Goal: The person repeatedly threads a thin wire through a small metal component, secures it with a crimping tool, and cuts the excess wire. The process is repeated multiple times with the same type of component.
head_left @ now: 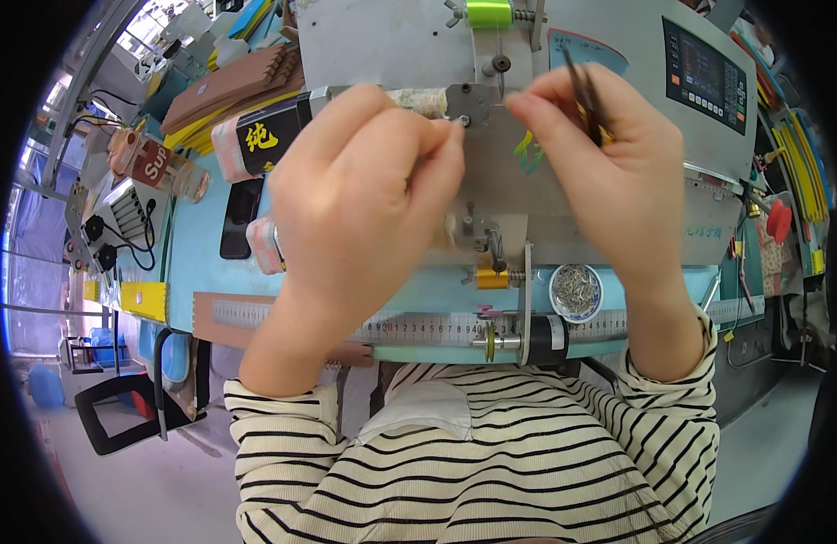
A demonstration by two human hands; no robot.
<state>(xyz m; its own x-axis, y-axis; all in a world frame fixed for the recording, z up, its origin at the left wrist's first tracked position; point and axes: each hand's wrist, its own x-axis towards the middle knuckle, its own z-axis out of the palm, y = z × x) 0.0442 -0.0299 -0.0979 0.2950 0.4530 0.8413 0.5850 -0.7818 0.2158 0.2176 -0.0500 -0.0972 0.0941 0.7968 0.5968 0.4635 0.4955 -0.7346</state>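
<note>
Handling something fine at the grey machine [513,204] seems to be the step in hand, perhaps the drawing or setting of a thread. The left hand [355,195] is held beside a small metal bracket [480,94], with thumb and forefinger pinched together; whether anything is caught between them cannot be told. By the right hand [613,159] a dark tool [586,95] is gripped, tucked in against the fingers, while its thumb and forefinger are brought nearly tip to tip just right of the bracket. For the next move, a steady pinch and close lining-up at the bracket would probably be called for, with the tool's point kept clear of the work.

A thread, if one is stretched between the hands, is too fine to be made out. The tool's kind is left unclear, its lower part being covered by the fingers. The bracket's left side is hidden behind the left hand, and the green spool [489,13] is cut off by the upper edge.
</note>
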